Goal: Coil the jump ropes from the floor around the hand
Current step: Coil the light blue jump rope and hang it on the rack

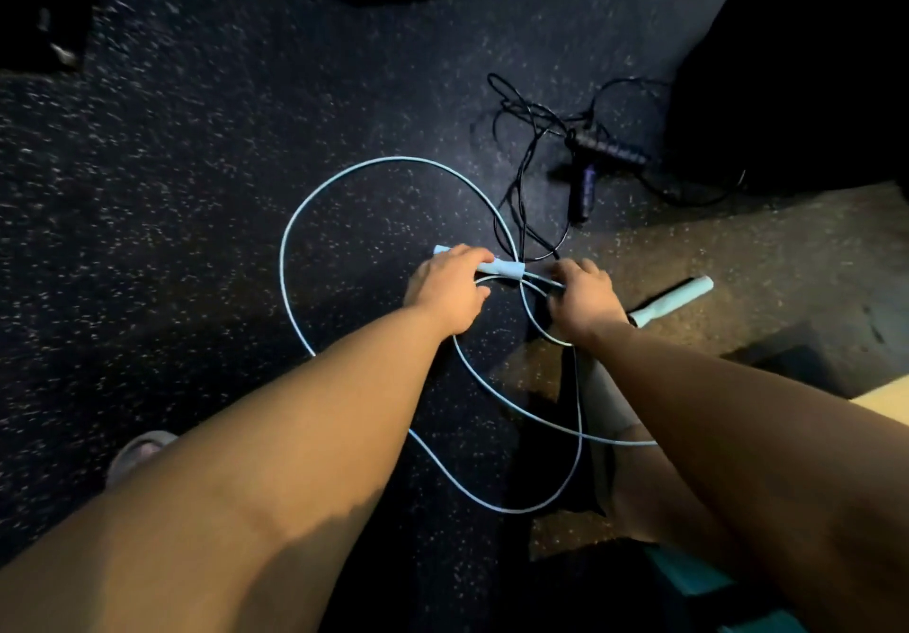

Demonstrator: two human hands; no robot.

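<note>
Light-blue jump rope (pixel 295 219) sprawls mid-frame on the floor (pixel 196 165), uncoiled; my left hand (pixel 450 288) grips one handle (pixel 499 267), right hand (pixel 585 300) pinches cord. Black rope (pixel 521 150), upper right, is untouched.

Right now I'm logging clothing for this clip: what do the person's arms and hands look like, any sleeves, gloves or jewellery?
Both forearms are bare, no sleeves in view. The left hand and right hand are ungloved, with no rings, watch or wristband visible.
</note>
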